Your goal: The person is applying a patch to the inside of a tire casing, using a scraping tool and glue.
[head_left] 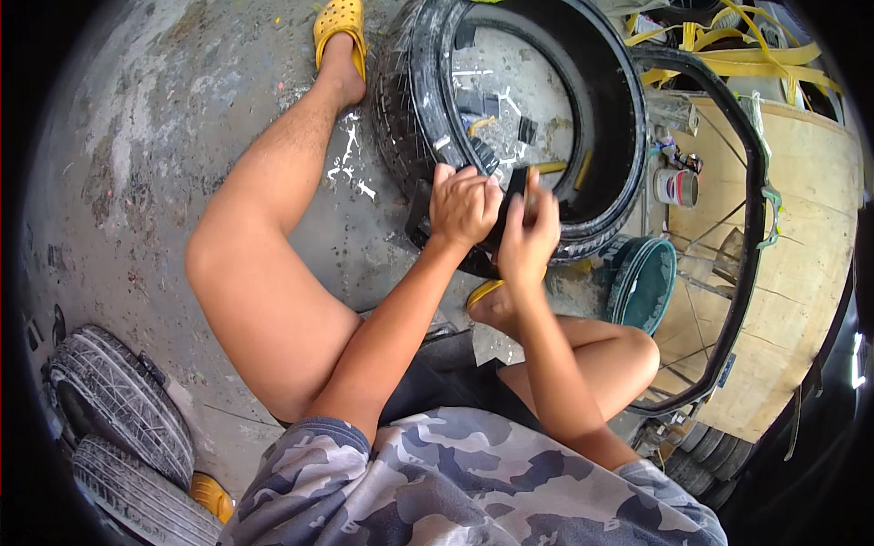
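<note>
A large black tire lies in front of me, and its hollow middle shows the floor and small scraps. My left hand is closed on the tire's near edge, with fingers curled over black rubber. Just to its right, my right hand is closed around a slim brownish tool, slightly smeared by motion. The kind of tool does not show clearly. Between the hands stands a dark piece of rubber; whether it is part of the tire I cannot tell.
A teal bucket and a white can stand at the right, near a black-framed structure and a plywood board. Yellow straps hang at the upper right. More tires lie at the lower left.
</note>
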`<action>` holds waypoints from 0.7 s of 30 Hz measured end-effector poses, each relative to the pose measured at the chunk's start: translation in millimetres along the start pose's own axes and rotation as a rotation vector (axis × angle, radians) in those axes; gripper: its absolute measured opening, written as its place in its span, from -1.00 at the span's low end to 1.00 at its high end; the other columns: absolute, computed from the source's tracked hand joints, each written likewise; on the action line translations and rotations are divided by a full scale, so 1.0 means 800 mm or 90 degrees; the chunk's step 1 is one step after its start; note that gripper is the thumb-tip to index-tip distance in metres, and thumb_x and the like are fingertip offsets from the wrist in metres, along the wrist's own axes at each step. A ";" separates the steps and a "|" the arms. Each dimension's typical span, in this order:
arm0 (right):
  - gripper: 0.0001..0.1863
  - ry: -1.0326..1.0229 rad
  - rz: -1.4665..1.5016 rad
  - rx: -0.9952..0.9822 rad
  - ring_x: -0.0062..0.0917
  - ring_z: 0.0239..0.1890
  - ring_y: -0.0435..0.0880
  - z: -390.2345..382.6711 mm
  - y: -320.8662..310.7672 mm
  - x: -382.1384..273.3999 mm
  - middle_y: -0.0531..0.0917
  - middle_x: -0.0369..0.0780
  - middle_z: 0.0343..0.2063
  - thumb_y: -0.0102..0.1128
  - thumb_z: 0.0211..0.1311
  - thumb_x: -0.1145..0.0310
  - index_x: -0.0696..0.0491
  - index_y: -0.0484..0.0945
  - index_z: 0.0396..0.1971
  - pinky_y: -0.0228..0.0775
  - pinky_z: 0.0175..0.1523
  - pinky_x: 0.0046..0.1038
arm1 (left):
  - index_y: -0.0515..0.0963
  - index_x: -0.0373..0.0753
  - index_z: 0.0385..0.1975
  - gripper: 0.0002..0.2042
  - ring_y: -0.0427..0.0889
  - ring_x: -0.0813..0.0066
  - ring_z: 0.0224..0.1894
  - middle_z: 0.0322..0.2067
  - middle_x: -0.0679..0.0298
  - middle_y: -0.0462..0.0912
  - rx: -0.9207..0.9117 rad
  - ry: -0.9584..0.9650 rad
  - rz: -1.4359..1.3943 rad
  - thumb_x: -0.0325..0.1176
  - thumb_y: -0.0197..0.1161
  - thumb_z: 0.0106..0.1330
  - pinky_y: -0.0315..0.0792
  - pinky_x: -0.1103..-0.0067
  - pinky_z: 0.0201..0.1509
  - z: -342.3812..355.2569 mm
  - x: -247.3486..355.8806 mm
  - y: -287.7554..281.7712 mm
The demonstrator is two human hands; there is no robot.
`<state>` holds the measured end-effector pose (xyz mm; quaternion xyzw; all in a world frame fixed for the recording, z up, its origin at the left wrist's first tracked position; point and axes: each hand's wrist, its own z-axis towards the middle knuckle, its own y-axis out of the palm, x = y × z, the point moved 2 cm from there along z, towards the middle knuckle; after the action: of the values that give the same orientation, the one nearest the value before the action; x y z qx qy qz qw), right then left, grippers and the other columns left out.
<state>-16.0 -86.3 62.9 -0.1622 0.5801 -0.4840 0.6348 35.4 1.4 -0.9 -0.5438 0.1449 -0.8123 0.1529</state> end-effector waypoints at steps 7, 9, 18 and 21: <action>-0.60 0.046 0.031 -0.048 -0.21 -0.23 0.58 -0.039 -0.016 -0.001 0.58 -0.01 -0.27 0.14 0.22 0.57 0.23 0.50 0.09 0.43 -0.08 -0.27 | 0.53 -0.18 -0.75 -0.67 0.54 0.35 -0.49 -0.68 0.26 0.58 -0.037 0.005 0.009 -0.33 0.06 0.29 0.23 0.34 -0.23 -0.009 0.000 -0.005; -0.60 0.015 -0.020 -0.008 -0.19 -0.25 0.58 -0.006 -0.001 -0.003 0.58 0.00 -0.28 0.14 0.21 0.57 0.22 0.51 0.08 0.42 -0.09 -0.27 | 0.51 -0.17 -0.76 -0.66 0.54 0.35 -0.49 -0.69 0.27 0.56 -0.023 0.016 0.008 -0.33 0.04 0.30 0.22 0.34 -0.22 -0.006 -0.003 0.000; -0.66 0.287 0.222 0.029 -0.71 -0.55 0.45 0.058 -0.042 0.089 0.50 -0.35 -0.59 0.19 0.26 0.50 0.18 0.54 0.03 0.32 -0.41 -0.58 | 0.49 -0.20 -0.69 -0.72 0.49 0.30 -0.47 -0.64 0.30 0.53 -0.076 0.083 -0.027 -0.19 0.17 0.18 0.18 0.37 -0.21 -0.001 -0.001 -0.010; -0.65 0.364 0.332 0.021 -0.78 -0.55 0.39 0.021 -0.068 0.078 0.45 -0.41 -0.59 0.17 0.27 0.53 0.21 0.51 0.06 0.23 -0.43 -0.68 | 0.55 -0.19 -0.66 -0.67 0.54 0.36 -0.42 -0.58 0.32 0.60 -0.132 0.112 0.036 -0.03 0.28 0.07 0.23 0.43 -0.15 0.002 0.005 -0.019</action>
<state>-33.0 -168.3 72.9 0.1429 0.7476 -0.3412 0.5516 34.2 13.9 9.3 -0.4790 0.2563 -0.8328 0.1058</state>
